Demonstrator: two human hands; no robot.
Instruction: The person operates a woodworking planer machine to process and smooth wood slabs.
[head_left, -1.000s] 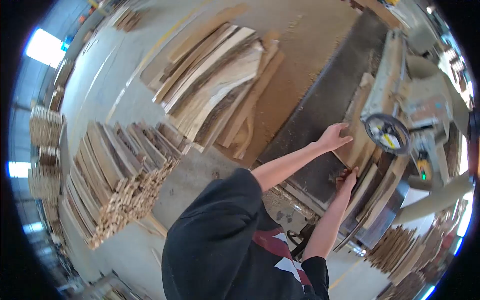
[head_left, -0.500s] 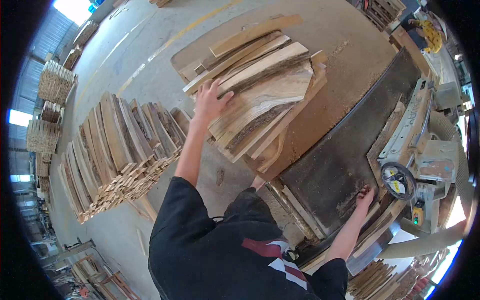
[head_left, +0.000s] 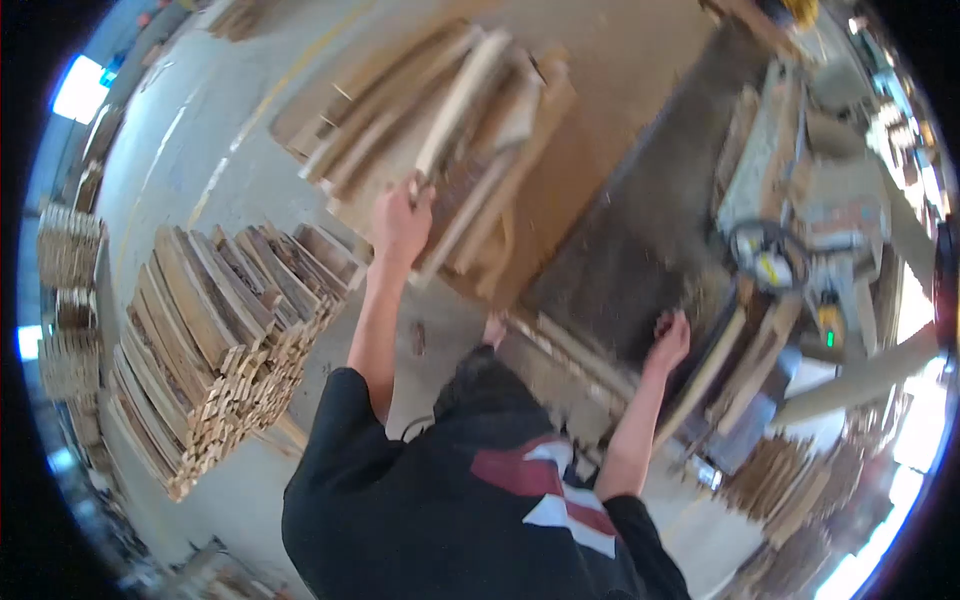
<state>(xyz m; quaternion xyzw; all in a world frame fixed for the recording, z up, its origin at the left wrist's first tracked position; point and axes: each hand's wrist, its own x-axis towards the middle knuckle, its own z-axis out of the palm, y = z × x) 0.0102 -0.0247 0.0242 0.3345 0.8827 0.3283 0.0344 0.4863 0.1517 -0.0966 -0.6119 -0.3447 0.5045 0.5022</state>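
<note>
My left hand [head_left: 402, 225] is closed around the near end of a long, pale wooden board [head_left: 462, 100]. This board lies tilted over a pile of rough-edged planks [head_left: 375, 130] on a brown sheet-topped surface [head_left: 570, 170]. Motion blurs the board and the planks under it. On the other side, my right hand [head_left: 668, 342] hangs over the near end of the machine's dark table [head_left: 625, 235]. Its fingers are loosely curled and somewhat apart, and I see nothing held in them.
A woodworking machine with a black handwheel [head_left: 768, 256] stands at the right, with a thick hose [head_left: 860, 375] beside it. Stacked boards [head_left: 215, 320] rise from the floor at the left. More wood strips [head_left: 770, 475] lie at the lower right. Part of another person's yellow clothing [head_left: 800, 12] shows at the top.
My left hand, earlier spread on the pile, now grips the pale board, which has swung to a steeper angle. My right hand has come back from near the handwheel. The whole view has shifted.
</note>
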